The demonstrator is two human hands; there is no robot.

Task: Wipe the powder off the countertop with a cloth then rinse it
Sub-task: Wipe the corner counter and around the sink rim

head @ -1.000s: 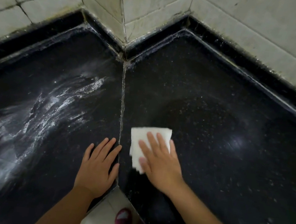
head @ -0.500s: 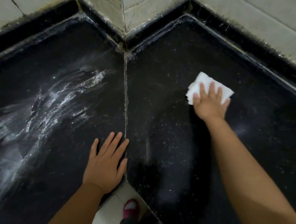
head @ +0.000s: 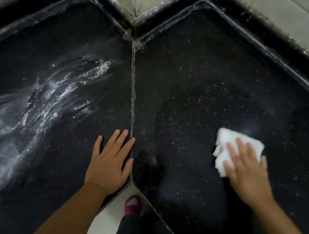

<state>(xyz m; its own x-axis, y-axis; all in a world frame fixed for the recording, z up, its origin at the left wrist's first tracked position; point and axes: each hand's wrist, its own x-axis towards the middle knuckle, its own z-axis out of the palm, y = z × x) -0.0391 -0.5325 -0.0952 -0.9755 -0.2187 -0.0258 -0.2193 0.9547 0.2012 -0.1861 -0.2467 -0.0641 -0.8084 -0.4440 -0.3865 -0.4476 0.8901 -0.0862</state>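
A black speckled corner countertop [head: 193,82] fills the view, with a pale seam down its middle. White powder [head: 54,92] lies smeared in streaks over the left slab. A folded white cloth [head: 225,140] lies on the right slab, and my right hand [head: 245,168] presses on it with flat, spread fingers. My left hand [head: 110,160] rests palm down on the left slab beside the seam, near the front edge, holding nothing.
Pale tiled walls [head: 280,19] meet in a corner behind the counter, above a raised black rim [head: 266,51]. Below the counter's front notch show white floor tiles [head: 104,220] and a pink shoe [head: 133,205].
My right hand slid the cloth from near the seam out to the far right slab, then back toward me and further right. My left hand stayed put.
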